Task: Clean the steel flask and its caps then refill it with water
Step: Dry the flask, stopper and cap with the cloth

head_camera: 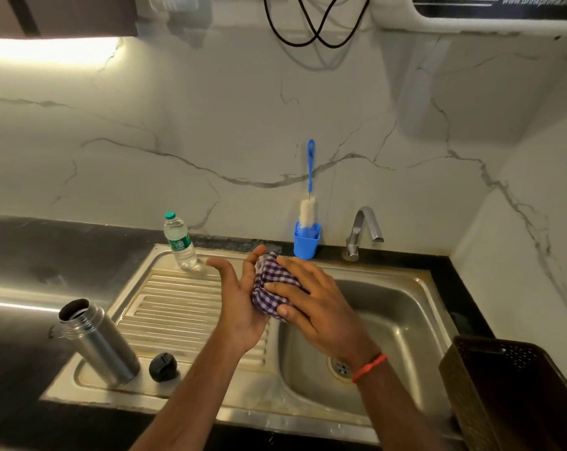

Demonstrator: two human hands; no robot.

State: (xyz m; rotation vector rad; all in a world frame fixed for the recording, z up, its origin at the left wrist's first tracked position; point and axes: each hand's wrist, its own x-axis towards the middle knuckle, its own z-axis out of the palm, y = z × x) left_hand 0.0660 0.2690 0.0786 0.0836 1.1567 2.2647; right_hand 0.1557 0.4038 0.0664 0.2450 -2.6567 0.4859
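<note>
**Desk:** What does the flask look like from where you sit?

**Me:** I see the steel flask (98, 343) standing uncapped on the near left corner of the sink's ribbed drainboard (177, 307), tilted in this wide view, its dark mouth open at the top. The body is brushed metal with threads under the rim. Just to its right a black cap (163, 367) lies on the drainboard, close to the flask; I can't tell whether they touch.

**Desk:** And the hands?

**Me:** Both are up over the divide between drainboard and basin (389, 320). My left hand (243, 297) is open, palm turned up and to the right, fingers spread, with a purple-and-white checked cloth (272, 284) bunched against the palm. My right hand (311, 301) lies flat over the cloth from the right, fingers loosely spread and pressing it into the left palm, thumb tucked under the cloth's lower edge. A red band (370, 367) circles the right wrist.

**Desk:** Anything else nearby?

**Me:** A clear plastic water bottle (179, 242) with a green cap stands at the far edge of the drainboard. A blue bottle brush (309, 196) sits upright in a blue holder (306, 240) against the marble wall, left of the tap (361, 232). A dark perforated basket (510, 392) is at the near right.
</note>
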